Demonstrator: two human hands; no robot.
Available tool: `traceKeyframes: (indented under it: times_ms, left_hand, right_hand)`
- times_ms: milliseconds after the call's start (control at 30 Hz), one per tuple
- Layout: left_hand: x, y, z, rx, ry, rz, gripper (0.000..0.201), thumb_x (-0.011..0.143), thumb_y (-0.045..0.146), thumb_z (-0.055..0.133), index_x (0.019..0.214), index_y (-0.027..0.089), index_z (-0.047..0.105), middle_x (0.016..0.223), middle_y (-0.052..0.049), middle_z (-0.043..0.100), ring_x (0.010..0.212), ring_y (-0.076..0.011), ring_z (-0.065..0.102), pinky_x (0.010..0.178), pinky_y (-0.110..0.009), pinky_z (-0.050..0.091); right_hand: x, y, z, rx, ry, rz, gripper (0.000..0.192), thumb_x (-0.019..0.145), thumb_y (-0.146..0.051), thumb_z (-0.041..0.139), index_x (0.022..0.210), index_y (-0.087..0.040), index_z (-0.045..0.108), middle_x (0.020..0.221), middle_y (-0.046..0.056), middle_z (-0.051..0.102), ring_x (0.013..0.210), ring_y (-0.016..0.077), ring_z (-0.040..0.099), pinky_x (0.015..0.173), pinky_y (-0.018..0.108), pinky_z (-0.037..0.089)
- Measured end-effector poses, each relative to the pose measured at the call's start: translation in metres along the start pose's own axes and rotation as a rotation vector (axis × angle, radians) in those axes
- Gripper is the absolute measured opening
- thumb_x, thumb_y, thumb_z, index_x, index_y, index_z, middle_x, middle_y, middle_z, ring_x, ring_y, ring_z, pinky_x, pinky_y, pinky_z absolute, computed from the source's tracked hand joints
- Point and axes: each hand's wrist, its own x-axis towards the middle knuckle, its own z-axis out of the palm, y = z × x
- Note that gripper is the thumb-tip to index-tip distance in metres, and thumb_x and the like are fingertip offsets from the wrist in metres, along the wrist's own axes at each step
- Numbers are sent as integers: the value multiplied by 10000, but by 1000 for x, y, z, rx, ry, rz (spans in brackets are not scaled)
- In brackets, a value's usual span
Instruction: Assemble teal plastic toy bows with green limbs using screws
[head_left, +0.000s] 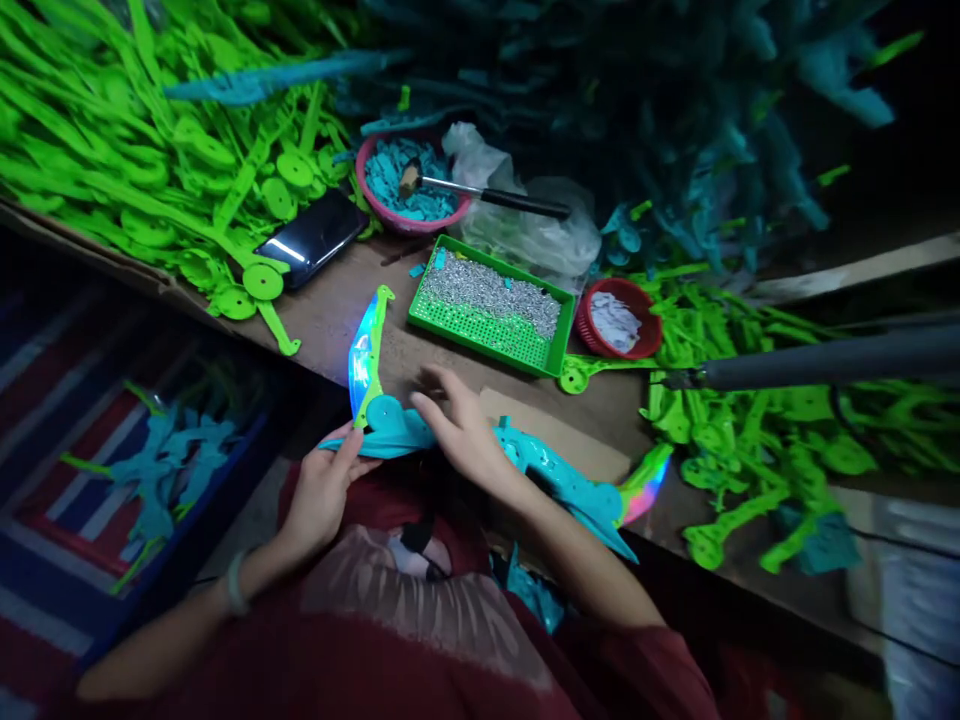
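A bow-shaped plastic toy (559,470) lies across the table's near edge in front of my body. Its body is teal, and green arms with shiny, rainbow-coloured panels stick out at both ends. My left hand (326,495) is closed on the toy's left end, thumb on top near the joint of the upright green arm (367,360). Over the toy's middle is my right hand (465,430), its fingers stretched out and apart. My right hand and forearm hide part of the toy, so I cannot tell whether they touch it.
A green tray (487,345) of small metal screws stands beyond the toy. Around it are a pink bowl (382,215) of teal pieces, a hammer (517,203), a phone (315,240), and a red basket (641,335). A power driver (795,365) juts in from the right. Green parts (187,180) pile up left.
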Motion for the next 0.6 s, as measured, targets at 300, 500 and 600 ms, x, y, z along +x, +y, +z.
traceKeyframes:
  times_ms: [300, 500, 600]
  left_hand:
    - [7, 20, -4, 46, -51, 20, 483, 702, 542, 812, 924, 123, 719, 911, -83, 755, 889, -236, 720, 839, -387, 598]
    - [28, 26, -2, 24, -101, -27, 465, 766, 545, 759, 954, 122, 721, 969, -94, 757, 953, -232, 708, 886, -376, 577]
    - [39, 38, -3, -7, -37, 11, 399, 808, 525, 725, 986, 169, 706, 1043, -63, 754, 1052, -230, 686, 980, -408, 541]
  right_hand:
    - [57, -15, 14, 48, -515, -232, 632, 940, -498, 498, 1458, -147, 406, 1454, 161, 524, 1330, 286, 524, 1124, 468, 399]
    - [68, -25, 20, -224, -364, -408, 427, 991, -389, 455, 1289, -112, 583, 1269, 132, 673, 1166, 226, 637, 1029, 390, 505]
    - [46, -26, 2, -384, -70, -440, 357, 955, -361, 534, 1234, -152, 609, 1285, 137, 650, 1221, 242, 585, 1090, 417, 457]
